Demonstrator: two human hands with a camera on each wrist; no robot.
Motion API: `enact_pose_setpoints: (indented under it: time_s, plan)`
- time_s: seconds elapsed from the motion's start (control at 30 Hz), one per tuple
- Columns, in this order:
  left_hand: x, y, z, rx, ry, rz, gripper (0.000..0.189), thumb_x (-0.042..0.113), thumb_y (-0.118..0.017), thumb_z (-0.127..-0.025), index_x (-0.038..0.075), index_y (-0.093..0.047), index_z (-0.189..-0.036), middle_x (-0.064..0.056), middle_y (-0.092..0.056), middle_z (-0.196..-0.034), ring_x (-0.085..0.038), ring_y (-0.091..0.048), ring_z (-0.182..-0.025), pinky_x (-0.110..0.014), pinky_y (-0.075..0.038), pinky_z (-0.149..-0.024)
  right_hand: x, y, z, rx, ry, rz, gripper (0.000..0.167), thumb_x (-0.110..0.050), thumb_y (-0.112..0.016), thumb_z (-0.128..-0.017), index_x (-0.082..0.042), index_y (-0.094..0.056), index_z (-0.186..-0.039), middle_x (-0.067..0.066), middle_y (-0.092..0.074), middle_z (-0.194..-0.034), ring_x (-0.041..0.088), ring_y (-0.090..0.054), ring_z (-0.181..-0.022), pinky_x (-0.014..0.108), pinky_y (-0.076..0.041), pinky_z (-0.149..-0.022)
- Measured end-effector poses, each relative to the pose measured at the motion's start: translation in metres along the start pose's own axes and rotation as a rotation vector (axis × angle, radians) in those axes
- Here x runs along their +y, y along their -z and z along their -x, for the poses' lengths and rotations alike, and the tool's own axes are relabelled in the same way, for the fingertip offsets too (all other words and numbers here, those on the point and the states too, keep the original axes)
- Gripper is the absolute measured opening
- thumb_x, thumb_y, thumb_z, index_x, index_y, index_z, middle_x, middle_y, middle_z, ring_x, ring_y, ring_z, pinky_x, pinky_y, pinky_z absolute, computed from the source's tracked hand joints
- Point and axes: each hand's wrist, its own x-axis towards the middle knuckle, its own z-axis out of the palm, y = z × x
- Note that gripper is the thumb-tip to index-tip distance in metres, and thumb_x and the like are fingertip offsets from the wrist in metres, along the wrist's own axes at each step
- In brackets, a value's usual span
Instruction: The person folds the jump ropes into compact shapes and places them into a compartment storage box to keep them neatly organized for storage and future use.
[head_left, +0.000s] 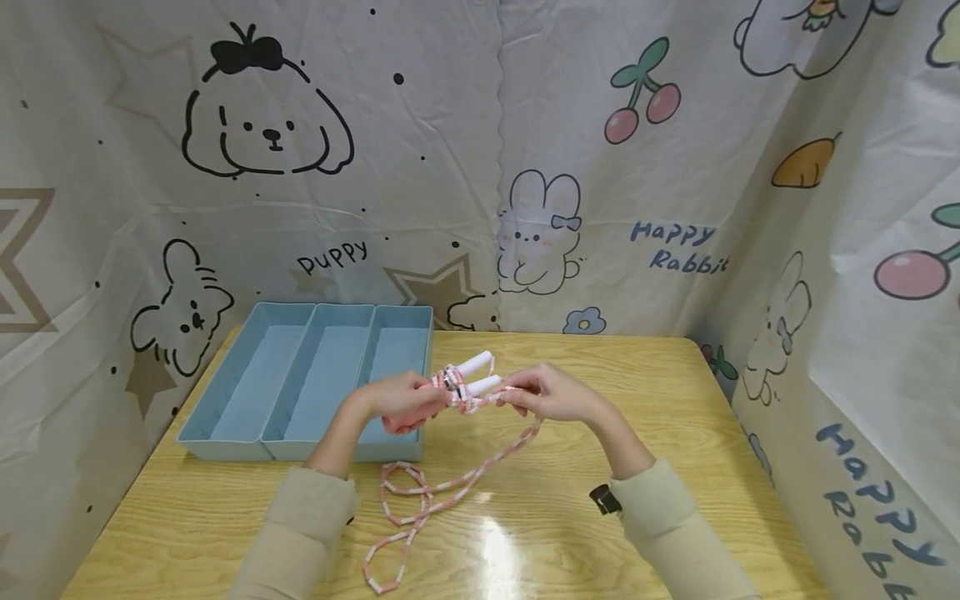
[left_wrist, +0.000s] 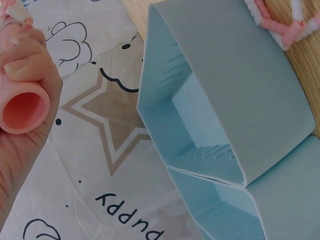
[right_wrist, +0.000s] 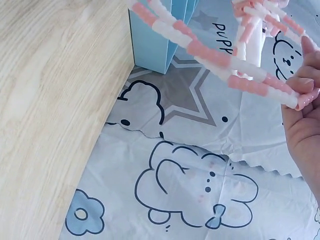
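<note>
A beaded jump rope in pink and white hangs between the two hands. My left hand [head_left: 401, 393] grips its handles together; their white ends [head_left: 477, 364] point up and right, and turns of rope wrap round them. In the left wrist view, the hollow pink handle end [left_wrist: 25, 109] sticks out below the curled fingers. Just right of the handles, my right hand [head_left: 558, 393] pinches the rope between thumb and fingers. From there the beaded rope [head_left: 480, 472] droops to the table and lies in loose loops. Doubled strands [right_wrist: 215, 56] run to the right fingers in the right wrist view.
A light blue tray [head_left: 300, 451] with three long compartments stands at the left, right by my left hand. The wooden table [head_left: 600, 533] ends at a printed cloth [head_left: 420, 150] behind and on the right. A dark strap [head_left: 604, 499] shows at my right sleeve.
</note>
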Motion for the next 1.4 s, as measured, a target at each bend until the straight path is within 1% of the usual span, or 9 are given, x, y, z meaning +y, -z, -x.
enact_pose_setpoints:
  time_s: [0.13, 0.27, 0.33, 0.47, 0.57, 0.73, 1.0, 1.27, 1.4]
  plan:
    - [0.001, -0.002, 0.001, -0.059, 0.051, -0.014, 0.049, 0.05, -0.049, -0.088, 0.005, -0.061, -0.07, -0.004, -0.049, -0.049, -0.015, -0.04, -0.037, -0.024, -0.031, -0.034, 0.001, 0.003, -0.001, -0.016, 0.036, 0.063, 0.018, -0.012, -0.051, -0.094, -0.005, -0.061, -0.081, 0.001, -0.051, -0.062, 0.003, -0.034, -0.047, 0.018, -0.032, -0.043]
    - [0.003, -0.006, 0.003, -0.112, 0.076, -0.006, 0.048, 0.048, -0.049, -0.087, 0.005, -0.062, -0.07, -0.005, -0.05, -0.05, -0.016, -0.043, -0.037, -0.025, -0.033, -0.034, 0.004, 0.007, -0.003, -0.036, 0.084, 0.116, 0.016, -0.013, -0.052, -0.093, -0.004, -0.064, -0.089, 0.009, -0.054, -0.065, 0.002, -0.033, -0.048, 0.018, -0.031, -0.045]
    - [0.004, -0.007, 0.004, -0.159, 0.077, -0.003, 0.051, 0.048, -0.049, -0.087, 0.002, -0.062, -0.07, -0.004, -0.048, -0.047, -0.016, -0.042, -0.036, -0.024, -0.032, -0.034, 0.004, 0.008, -0.003, -0.042, 0.092, 0.131, 0.015, -0.013, -0.053, -0.093, -0.005, -0.065, -0.091, 0.011, -0.055, -0.067, 0.003, -0.035, -0.05, 0.018, -0.033, -0.046]
    - [0.006, -0.008, 0.003, -0.26, 0.069, 0.013, 0.051, 0.048, -0.048, -0.089, 0.003, -0.061, -0.067, -0.004, -0.047, -0.046, -0.015, -0.042, -0.035, -0.025, -0.032, -0.034, 0.002, 0.009, -0.004, -0.041, 0.088, 0.148, 0.014, -0.012, -0.053, -0.092, -0.004, -0.065, -0.093, 0.011, -0.059, -0.074, 0.012, -0.048, -0.056, 0.02, -0.04, -0.05]
    - [0.008, -0.01, 0.003, -0.304, 0.063, 0.039, 0.048, 0.047, -0.047, -0.089, 0.006, -0.062, -0.069, -0.005, -0.051, -0.048, -0.014, -0.043, -0.036, -0.024, -0.034, -0.034, 0.001, 0.01, -0.005, -0.035, 0.094, 0.158, 0.015, -0.01, -0.052, -0.093, -0.002, -0.064, -0.095, 0.01, -0.062, -0.081, 0.014, -0.053, -0.063, 0.022, -0.045, -0.055]
    - [0.011, -0.013, 0.002, -0.368, 0.051, 0.085, 0.044, 0.044, -0.046, -0.09, 0.005, -0.063, -0.076, -0.006, -0.053, -0.053, -0.013, -0.046, -0.038, -0.024, -0.039, -0.037, 0.001, 0.011, -0.006, -0.026, 0.101, 0.166, 0.015, -0.009, -0.052, -0.093, -0.001, -0.064, -0.096, 0.009, -0.062, -0.083, 0.004, -0.042, -0.055, 0.021, -0.041, -0.05]
    - [0.014, -0.02, 0.001, -0.427, 0.023, 0.134, 0.045, 0.041, -0.046, -0.091, 0.003, -0.062, -0.073, -0.007, -0.053, -0.052, -0.012, -0.045, -0.036, -0.024, -0.04, -0.037, 0.007, 0.01, -0.01, -0.036, 0.1, 0.119, 0.014, -0.008, -0.053, -0.092, -0.003, -0.065, -0.093, 0.006, -0.064, -0.081, 0.012, -0.047, -0.049, 0.025, -0.048, -0.048]
    - [0.018, -0.025, 0.0, -0.464, 0.009, 0.109, 0.043, 0.041, -0.045, -0.092, 0.005, -0.063, -0.076, -0.005, -0.053, -0.054, -0.012, -0.046, -0.038, -0.025, -0.04, -0.038, 0.016, 0.007, -0.015, -0.042, 0.113, 0.123, 0.012, -0.008, -0.055, -0.091, -0.006, -0.066, -0.088, 0.0, -0.059, -0.072, 0.003, -0.038, -0.052, 0.019, -0.036, -0.048]
    - [0.021, -0.026, 0.001, -0.473, -0.005, 0.102, 0.043, 0.041, -0.044, -0.092, 0.006, -0.062, -0.075, -0.005, -0.053, -0.054, -0.012, -0.046, -0.038, -0.024, -0.041, -0.039, 0.019, 0.004, -0.016, -0.037, 0.097, 0.092, 0.01, -0.009, -0.057, -0.089, -0.006, -0.067, -0.086, -0.001, -0.061, -0.075, 0.005, -0.044, -0.058, 0.019, -0.039, -0.052]
